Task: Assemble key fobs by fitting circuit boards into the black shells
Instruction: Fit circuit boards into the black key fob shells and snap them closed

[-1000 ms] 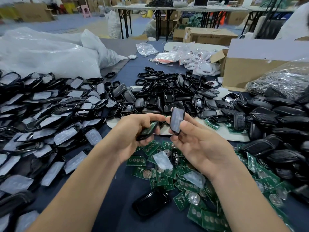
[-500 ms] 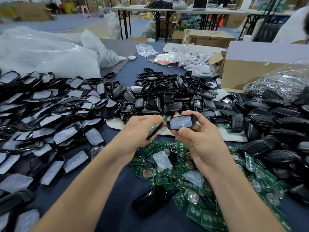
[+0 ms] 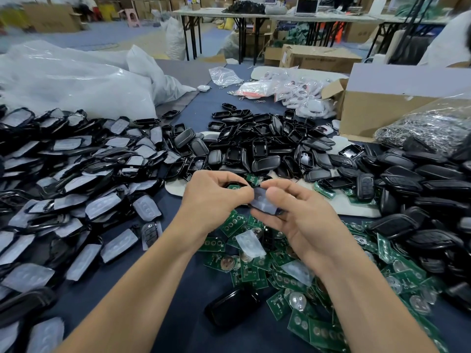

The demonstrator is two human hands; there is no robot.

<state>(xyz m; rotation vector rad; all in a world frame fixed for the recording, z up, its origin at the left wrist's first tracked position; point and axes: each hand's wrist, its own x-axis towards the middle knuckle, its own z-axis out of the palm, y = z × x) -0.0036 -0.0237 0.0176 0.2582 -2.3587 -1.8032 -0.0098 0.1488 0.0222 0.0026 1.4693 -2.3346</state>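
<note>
Dark blue cloth covers the worktable. At its middle I see the left hand curled round a black plastic shell with a green circuit board showing inside it. Close against it, the right hand pinches a second black shell half faced with a pale translucent pad. Loose green circuit boards lie just beneath the hands; a heap of empty black shells spreads beyond.

Bench, dark blue cover. Black shells heaped centre, left and right. Green circuit boards scattered near the front. Clear plastic sacks far left; cardboard box far right.
</note>
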